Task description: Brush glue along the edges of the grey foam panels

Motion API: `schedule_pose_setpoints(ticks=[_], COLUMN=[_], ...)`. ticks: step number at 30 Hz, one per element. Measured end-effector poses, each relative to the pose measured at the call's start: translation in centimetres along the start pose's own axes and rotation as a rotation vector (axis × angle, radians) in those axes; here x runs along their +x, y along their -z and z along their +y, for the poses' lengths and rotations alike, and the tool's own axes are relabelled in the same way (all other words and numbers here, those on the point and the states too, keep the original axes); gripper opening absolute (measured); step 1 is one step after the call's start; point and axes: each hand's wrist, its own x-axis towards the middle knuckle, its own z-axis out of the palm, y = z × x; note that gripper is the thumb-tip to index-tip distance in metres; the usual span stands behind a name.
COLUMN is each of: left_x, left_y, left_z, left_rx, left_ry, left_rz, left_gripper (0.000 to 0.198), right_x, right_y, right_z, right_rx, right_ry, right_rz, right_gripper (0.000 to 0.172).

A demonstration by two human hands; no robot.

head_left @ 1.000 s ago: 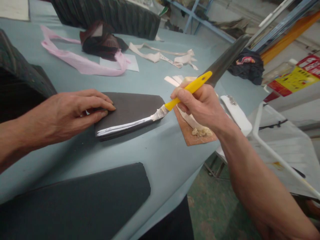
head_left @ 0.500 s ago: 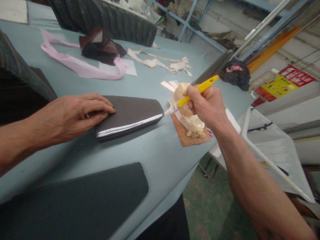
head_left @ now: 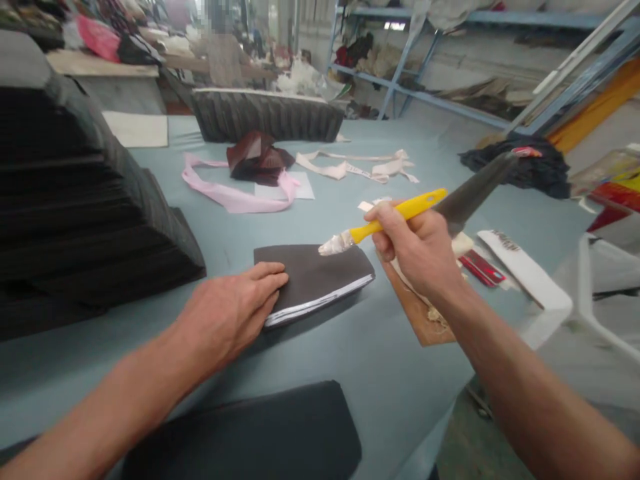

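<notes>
A stack of dark, tapered panels lies on the blue-green table cover, its near edge coated with something white. My left hand rests flat on its left end, fingers stretched out. My right hand grips a brush with a yellow handle, its bristles caked in white. The brush tip is raised just over the top of the panels. Under my right wrist sits a brown board with a pale, crusted object on it, partly hidden by the hand.
Tall piles of dark panels stand at left, with another dark panel at the near edge. Pink cloth, pale strips and a dark row of pieces lie farther back. Blue shelving stands behind.
The brush has lifted off the right end of the white edge and moved left over the panels. My view has swung up and left; my left hand stays on the panels.
</notes>
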Motion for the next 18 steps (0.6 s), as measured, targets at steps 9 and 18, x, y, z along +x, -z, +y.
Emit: schedule_pose_setpoints(ticks=[9, 18], left_x=[-0.1, 0.2], left_y=[1.4, 1.8], left_z=[2.4, 2.7], left_rx=[0.125, 0.127], left_ry=[0.119, 0.125], left_rz=[-0.184, -0.252], left_gripper=[0.061, 0.065], right_x=[2.7, 3.7], right_y=[-6.1, -9.3], right_z=[1.2, 2.3], right_rx=[0.148, 0.164], right_ry=[0.038, 0.126], right_rz=[-0.226, -0.368], right_gripper=[0.059, 0.058])
